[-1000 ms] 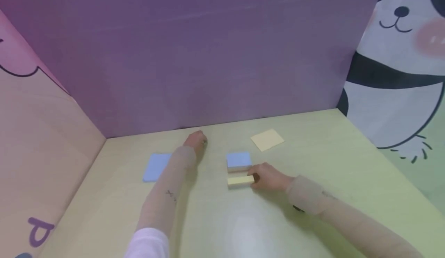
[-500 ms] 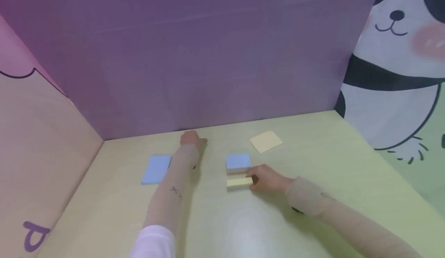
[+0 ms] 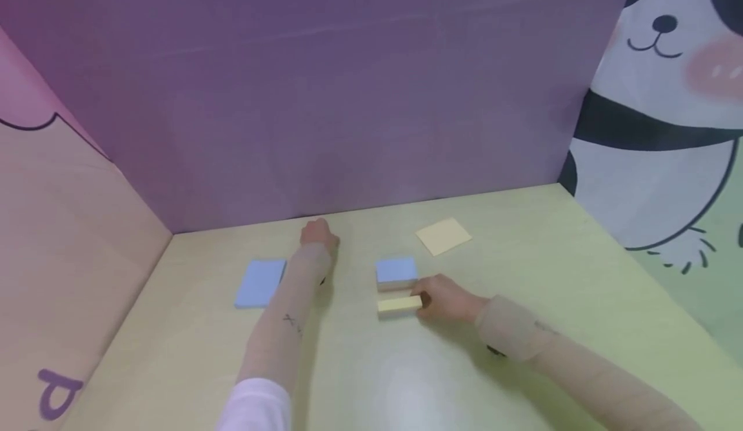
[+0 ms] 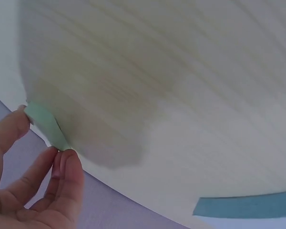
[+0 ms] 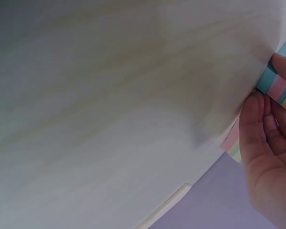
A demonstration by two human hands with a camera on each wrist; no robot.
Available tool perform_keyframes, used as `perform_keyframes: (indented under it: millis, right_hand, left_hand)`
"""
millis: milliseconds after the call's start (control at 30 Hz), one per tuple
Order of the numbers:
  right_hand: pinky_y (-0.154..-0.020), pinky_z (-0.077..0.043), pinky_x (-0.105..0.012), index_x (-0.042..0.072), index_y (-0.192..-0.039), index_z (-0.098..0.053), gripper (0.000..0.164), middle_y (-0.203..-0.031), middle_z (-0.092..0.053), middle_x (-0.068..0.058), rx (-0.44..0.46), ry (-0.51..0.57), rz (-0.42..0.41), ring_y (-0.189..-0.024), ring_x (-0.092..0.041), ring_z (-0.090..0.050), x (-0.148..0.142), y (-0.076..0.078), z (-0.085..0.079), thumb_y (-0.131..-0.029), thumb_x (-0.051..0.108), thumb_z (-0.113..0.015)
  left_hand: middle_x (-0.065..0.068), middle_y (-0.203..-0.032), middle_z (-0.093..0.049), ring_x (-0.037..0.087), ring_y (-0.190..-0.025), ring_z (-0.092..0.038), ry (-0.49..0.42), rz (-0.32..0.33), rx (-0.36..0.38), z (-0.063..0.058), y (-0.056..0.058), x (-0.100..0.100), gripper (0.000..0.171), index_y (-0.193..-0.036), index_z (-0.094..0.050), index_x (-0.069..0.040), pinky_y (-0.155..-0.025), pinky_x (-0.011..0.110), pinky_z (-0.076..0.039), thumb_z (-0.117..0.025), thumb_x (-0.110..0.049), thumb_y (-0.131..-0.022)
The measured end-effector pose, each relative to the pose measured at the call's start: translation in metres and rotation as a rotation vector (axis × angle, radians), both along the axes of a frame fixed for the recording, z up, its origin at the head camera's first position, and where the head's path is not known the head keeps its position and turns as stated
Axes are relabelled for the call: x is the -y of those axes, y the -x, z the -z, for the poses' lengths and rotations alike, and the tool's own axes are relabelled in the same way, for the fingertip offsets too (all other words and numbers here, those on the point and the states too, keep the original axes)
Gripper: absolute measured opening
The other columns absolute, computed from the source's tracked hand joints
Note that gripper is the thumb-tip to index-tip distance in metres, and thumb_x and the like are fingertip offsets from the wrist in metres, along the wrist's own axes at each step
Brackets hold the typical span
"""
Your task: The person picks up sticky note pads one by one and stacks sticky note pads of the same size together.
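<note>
Your left hand (image 4: 40, 191) pinches the green pad (image 4: 46, 125) by its ends between thumb and fingertips, near the table's (image 3: 406, 373) far edge; that grip probably suits so small a thing. Your right hand (image 3: 447, 299) clamps one end of the yellow-topped block (image 3: 397, 306), apparently to keep its coloured layers together. Just beyond sits the blue-topped block (image 3: 396, 271), roughly parallel, perhaps for lining up. The blue pad (image 3: 258, 282) lies by your left forearm.
</note>
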State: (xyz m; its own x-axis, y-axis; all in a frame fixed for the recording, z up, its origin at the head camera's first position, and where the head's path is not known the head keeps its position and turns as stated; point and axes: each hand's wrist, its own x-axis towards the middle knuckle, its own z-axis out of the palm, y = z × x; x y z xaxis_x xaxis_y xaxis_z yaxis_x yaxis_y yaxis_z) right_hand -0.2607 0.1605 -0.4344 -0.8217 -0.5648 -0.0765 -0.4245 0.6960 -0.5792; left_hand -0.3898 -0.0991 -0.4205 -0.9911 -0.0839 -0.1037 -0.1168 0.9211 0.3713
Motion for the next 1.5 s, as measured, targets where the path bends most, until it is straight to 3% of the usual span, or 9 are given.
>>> perform_keyframes:
  millis: [200, 367, 667, 1100, 1500]
  right_hand:
    - [-0.061, -0.045, -0.018, 0.005, -0.092, -0.068, 0.022, -0.078, -0.06, 0.003, -0.003, 0.0, -0.005, -0.067, -0.007, -0.049, -0.001, 0.002, -0.003, -0.071, 0.002, -0.07]
    - [-0.059, -0.044, -0.017, 0.005, -0.092, -0.068, 0.023, -0.076, -0.059, 0.003, -0.005, 0.004, -0.015, -0.066, -0.006, -0.048, -0.002, 0.001, -0.004, -0.07, 0.002, -0.07]
    - [-0.059, -0.044, -0.018, 0.005, -0.092, -0.068, 0.022, -0.076, -0.058, 0.003, -0.009, -0.006, -0.011, -0.066, -0.007, -0.048, -0.002, 0.002, -0.003, -0.07, 0.002, -0.07]
    - [-0.06, -0.045, -0.018, 0.004, -0.09, -0.067, 0.02, -0.077, -0.06, 0.002, -0.041, 0.007, -0.034, -0.067, -0.006, -0.049, -0.002, 0.0, -0.006, -0.07, 0.002, -0.07]
    - [-0.061, -0.045, -0.017, 0.005, -0.091, -0.067, 0.021, -0.078, -0.06, 0.002, -0.03, 0.014, -0.035, -0.067, -0.006, -0.049, -0.001, -0.001, -0.005, -0.07, 0.002, -0.07]
  left_hand:
    - [0.023, -0.1, -0.063, 0.037, -0.096, -0.06, 0.05, 0.047, -0.016, 0.003, 0.004, 0.004, 0.025, -0.102, -0.058, 0.006, -0.083, 0.043, -0.051, -0.058, -0.011, -0.083]
    - [0.021, -0.098, -0.065, 0.035, -0.093, -0.061, 0.029, 0.08, -0.03, 0.006, 0.004, 0.008, 0.017, -0.097, -0.062, 0.004, -0.082, 0.042, -0.051, -0.057, -0.004, -0.083]
    - [0.018, -0.107, -0.063, 0.034, -0.102, -0.057, -0.028, 0.115, -0.03, 0.011, 0.003, 0.016, 0.025, -0.106, -0.063, -0.001, -0.092, 0.043, -0.045, -0.058, -0.003, -0.081]
    - [0.016, -0.107, -0.063, 0.031, -0.103, -0.056, -0.127, 0.224, 0.012, 0.007, -0.003, 0.025, 0.029, -0.104, -0.064, -0.001, -0.094, 0.041, -0.044, -0.065, 0.003, -0.075]
    - [0.015, -0.113, -0.061, 0.031, -0.107, -0.053, -0.068, 0.26, 0.028, 0.002, -0.004, 0.03, 0.034, -0.111, -0.062, -0.002, -0.097, 0.043, -0.041, -0.066, -0.003, -0.078]
